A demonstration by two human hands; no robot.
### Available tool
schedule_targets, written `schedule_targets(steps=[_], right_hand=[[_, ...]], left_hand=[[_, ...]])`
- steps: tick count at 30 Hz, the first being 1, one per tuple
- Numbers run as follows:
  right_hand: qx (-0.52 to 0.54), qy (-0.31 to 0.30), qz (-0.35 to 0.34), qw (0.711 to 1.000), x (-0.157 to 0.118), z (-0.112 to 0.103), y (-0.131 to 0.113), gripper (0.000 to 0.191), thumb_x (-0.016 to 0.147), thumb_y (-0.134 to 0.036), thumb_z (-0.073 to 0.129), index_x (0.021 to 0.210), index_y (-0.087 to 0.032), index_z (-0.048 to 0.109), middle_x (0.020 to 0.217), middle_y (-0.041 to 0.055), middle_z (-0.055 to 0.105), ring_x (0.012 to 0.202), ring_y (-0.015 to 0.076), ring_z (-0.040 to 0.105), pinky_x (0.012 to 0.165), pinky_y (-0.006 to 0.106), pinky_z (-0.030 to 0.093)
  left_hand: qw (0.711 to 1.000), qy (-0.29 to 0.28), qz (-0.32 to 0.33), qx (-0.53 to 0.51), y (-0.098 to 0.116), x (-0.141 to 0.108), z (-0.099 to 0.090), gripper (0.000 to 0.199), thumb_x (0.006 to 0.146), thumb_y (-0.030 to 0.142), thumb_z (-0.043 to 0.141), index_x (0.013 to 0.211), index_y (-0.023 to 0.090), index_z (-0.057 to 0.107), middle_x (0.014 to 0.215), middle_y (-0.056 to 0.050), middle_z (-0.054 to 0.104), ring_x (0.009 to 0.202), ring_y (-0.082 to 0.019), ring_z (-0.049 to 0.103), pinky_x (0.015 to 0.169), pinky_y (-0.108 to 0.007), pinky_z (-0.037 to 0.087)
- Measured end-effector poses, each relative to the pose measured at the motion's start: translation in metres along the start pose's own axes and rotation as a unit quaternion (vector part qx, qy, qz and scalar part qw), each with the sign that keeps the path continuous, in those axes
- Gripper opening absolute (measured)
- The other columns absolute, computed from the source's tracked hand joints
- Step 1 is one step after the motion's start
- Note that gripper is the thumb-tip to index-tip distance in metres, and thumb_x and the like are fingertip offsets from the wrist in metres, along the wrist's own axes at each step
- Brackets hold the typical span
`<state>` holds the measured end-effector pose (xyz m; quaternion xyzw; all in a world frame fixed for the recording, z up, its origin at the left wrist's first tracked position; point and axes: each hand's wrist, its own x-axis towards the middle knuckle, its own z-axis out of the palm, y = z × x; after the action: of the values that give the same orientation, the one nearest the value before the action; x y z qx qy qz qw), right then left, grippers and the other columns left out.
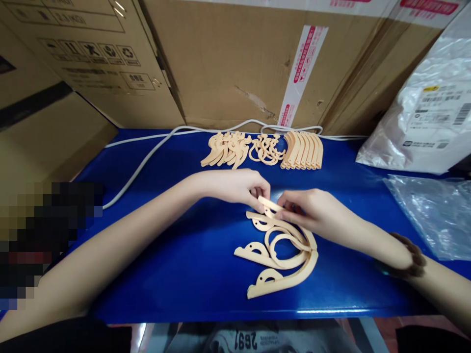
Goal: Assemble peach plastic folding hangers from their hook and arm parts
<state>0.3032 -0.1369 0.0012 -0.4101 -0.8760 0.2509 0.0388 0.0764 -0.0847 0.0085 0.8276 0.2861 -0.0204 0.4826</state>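
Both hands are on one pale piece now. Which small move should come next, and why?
Perhaps the left hand and right hand should settle the pale piece alongside the nearer curved pieces: both hands have fingers on it, while those similar pieces lie spread on the blue tabletop. Whether it is lifted is hard to tell.

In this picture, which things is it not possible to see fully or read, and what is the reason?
Head view:
Right end of the upper wooden piece: hidden by the right hand.
Exact count in the left wooden pile: pieces overlap.
Fine print on the parcel label: too small.
Right side of the white parcel: cut off by the picture's edge.
Dark thing at far left: blurred into blocks.
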Motion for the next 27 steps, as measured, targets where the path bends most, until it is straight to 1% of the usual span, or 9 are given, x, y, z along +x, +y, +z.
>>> schedule_targets(steps=[3, 6, 8, 13, 16, 18, 21, 24, 27], right_hand=[[0.069, 0.095, 0.013, 0.993, 0.014, -0.01, 0.006, 0.032, 0.092, -0.051, 0.057, 0.091, -0.02, 0.066, 0.068, -0.0017, 0.063, 0.056, 0.0109, 0.05, 0.052, 0.024, 0.032], [0.106, 0.198, 0.003, 0.974, 0.031, -0.023, 0.011, 0.035, 0.09, -0.052, 0.059, 0.088, -0.018, 0.066, 0.071, -0.0001, 0.065, 0.056, 0.011, 0.049, 0.051, 0.024, 0.034], [0.082, 0.248, 0.0, 0.965, 0.041, -0.032, 0.012, 0.034, 0.089, -0.051, 0.06, 0.087, -0.018, 0.066, 0.072, 0.0009, 0.065, 0.058, 0.0121, 0.051, 0.052, 0.025, 0.035], [-0.163, 0.315, 0.005, 0.935, 0.06, -0.045, 0.011, 0.033, 0.098, -0.046, 0.044, 0.104, -0.019, 0.063, 0.081, 0.007, 0.068, 0.068, 0.0199, 0.059, 0.06, 0.031, 0.038], [-0.305, 0.295, -0.002, 0.906, 0.068, -0.045, 0.009, 0.042, 0.102, -0.041, 0.028, 0.097, -0.018, 0.063, 0.083, 0.0128, 0.068, 0.078, 0.0258, 0.062, 0.061, 0.034, 0.036], [-0.322, 0.269, -0.009, 0.908, 0.072, -0.046, 0.009, 0.043, 0.102, -0.04, 0.027, 0.093, -0.018, 0.062, 0.078, 0.012, 0.066, 0.073, 0.0253, 0.061, 0.06, 0.034, 0.036], [-0.219, 0.241, -0.021, 0.945, 0.074, -0.051, 0.009, 0.037, 0.1, -0.04, 0.033, 0.081, -0.02, 0.059, 0.067, 0.0062, 0.06, 0.061, 0.0194, 0.056, 0.059, 0.032, 0.037], [0.051, 0.194, -0.041, 0.979, 0.07, -0.062, 0.009, 0.033, 0.098, -0.038, 0.038, 0.076, -0.02, 0.056, 0.06, 0.0015, 0.057, 0.051, 0.0136, 0.049, 0.055, 0.03, 0.038], [0.294, 0.137, -0.036, 0.945, 0.064, -0.075, 0.011, 0.029, 0.095, -0.04, 0.046, 0.082, -0.018, 0.06, 0.056, -0.0007, 0.053, 0.047, 0.0103, 0.041, 0.046, 0.027, 0.033]], left_hand=[[0.984, 0.074, 0.006, -0.165, -0.013, 0.005, -0.007, 0.019, 0.082, 0.028, 0.069, 0.097, 0.017, 0.069, 0.094, -0.002, 0.073, 0.087, -0.014, 0.067, 0.076, -0.023, 0.049], [0.93, 0.181, 0.021, -0.318, -0.015, 0.012, -0.011, 0.017, 0.084, 0.026, 0.067, 0.098, 0.016, 0.07, 0.101, -0.005, 0.073, 0.093, -0.014, 0.067, 0.087, -0.027, 0.05], [0.902, 0.268, 0.022, -0.337, -0.011, 0.018, -0.013, 0.012, 0.084, 0.023, 0.066, 0.091, 0.014, 0.071, 0.094, -0.006, 0.073, 0.084, -0.012, 0.066, 0.085, -0.026, 0.05], [0.869, 0.444, 0.035, -0.217, 0.004, 0.024, -0.016, 0.02, 0.095, 0.022, 0.049, 0.082, 0.014, 0.063, 0.074, -0.001, 0.062, 0.061, -0.01, 0.056, 0.061, -0.021, 0.047], [0.877, 0.474, 0.048, -0.064, 0.006, 0.02, -0.015, 0.027, 0.099, 0.029, 0.044, 0.075, 0.019, 0.052, 0.065, 0.001, 0.053, 0.056, -0.011, 0.051, 0.051, -0.02, 0.038], [0.882, 0.469, 0.041, 0.003, 0.008, 0.015, -0.014, 0.03, 0.099, 0.03, 0.043, 0.071, 0.021, 0.044, 0.06, 0.002, 0.048, 0.053, -0.011, 0.049, 0.049, -0.021, 0.032], [0.889, 0.454, 0.036, 0.046, 0.011, 0.007, -0.018, 0.03, 0.1, 0.029, 0.04, 0.07, 0.021, 0.04, 0.058, 0.003, 0.045, 0.049, -0.011, 0.045, 0.05, -0.023, 0.029], [0.877, 0.47, 0.028, 0.095, 0.012, -0.001, -0.029, 0.026, 0.098, 0.028, 0.044, 0.073, 0.021, 0.041, 0.058, 0.004, 0.041, 0.051, -0.011, 0.044, 0.054, -0.023, 0.029], [0.892, 0.449, -0.017, 0.035, 0.0, -0.011, -0.046, 0.03, 0.1, 0.034, 0.042, 0.074, 0.02, 0.042, 0.058, 0.004, 0.037, 0.048, -0.009, 0.043, 0.056, -0.023, 0.031]])
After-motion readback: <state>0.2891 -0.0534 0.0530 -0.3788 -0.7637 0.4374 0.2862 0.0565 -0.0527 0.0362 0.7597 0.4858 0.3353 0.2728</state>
